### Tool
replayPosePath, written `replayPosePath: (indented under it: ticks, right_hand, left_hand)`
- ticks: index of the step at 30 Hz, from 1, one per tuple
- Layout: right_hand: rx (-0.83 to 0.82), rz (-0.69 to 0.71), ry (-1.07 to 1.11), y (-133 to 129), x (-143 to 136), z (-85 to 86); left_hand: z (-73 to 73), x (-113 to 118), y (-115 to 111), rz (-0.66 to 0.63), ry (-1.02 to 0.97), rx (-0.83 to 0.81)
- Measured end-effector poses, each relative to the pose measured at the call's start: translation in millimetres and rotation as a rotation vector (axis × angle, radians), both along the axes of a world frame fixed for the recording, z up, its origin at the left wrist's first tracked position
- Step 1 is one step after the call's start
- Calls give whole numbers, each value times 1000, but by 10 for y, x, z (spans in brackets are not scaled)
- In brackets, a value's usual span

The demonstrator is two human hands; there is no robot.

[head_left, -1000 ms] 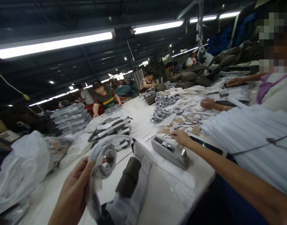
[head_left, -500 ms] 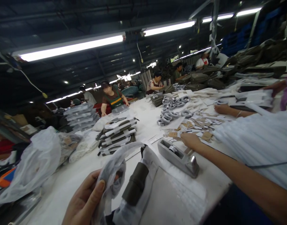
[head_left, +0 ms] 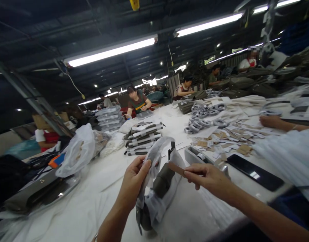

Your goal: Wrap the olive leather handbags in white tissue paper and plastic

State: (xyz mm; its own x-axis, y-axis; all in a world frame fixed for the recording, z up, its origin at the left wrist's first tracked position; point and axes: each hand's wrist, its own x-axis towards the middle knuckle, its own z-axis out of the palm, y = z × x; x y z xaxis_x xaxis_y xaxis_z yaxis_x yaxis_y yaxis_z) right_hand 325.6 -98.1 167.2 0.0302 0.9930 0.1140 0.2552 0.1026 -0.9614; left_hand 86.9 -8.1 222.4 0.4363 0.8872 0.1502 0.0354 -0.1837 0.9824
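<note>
Holding a bagged olive strap bundle (head_left: 159, 188) on the white surface (head_left: 76, 205), long axis toward 12 o'clock. Left hand (head_left: 134, 179) pinches the bag's top at 11; right hand (head_left: 207, 178) grips a brown tape strip (head_left: 176, 168) at 1, just beside it. Tape dispenser (head_left: 198, 157) sits beyond.

Tape dispenser (head_left: 195, 155) sits left of phone (head_left: 255, 172).

Olive-green strap (head_left: 163, 179) w/ clear-whitish plastic wrap (head_left: 154, 158). Brown card tag (head_left: 176, 168). Tape dispenser (head_left: 195, 155) grey. Phone (head_left: 255, 172) black, glossy. Table (head_left: 76, 205) white. Stacked bundles (head_left: 143, 137) olive w/ white bands.
</note>
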Motion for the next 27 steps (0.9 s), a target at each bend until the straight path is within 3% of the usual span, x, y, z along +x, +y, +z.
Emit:
replayPosePath:
  ticks: [8, 12, 18, 24, 27]
  right_hand:
    - [129, 46, 41, 292, -479, 137]
    - [163, 97, 263, 302, -662, 259]
    - [20, 263, 591, 189, -743, 370]
    - [-31, 44, 599, 180, -823, 371]
    - [-63, 36, 711, 164, -850, 380]
  left_hand:
    - [-4, -30, -85, -38, 115, 189]
    - [-2, -45, -94, -8, 181, 322]
    - [26, -89, -96, 67, 247, 588]
    - [-19, -31, -141, 81, 235, 686]
    - [-30, -18, -158, 91, 223, 691]
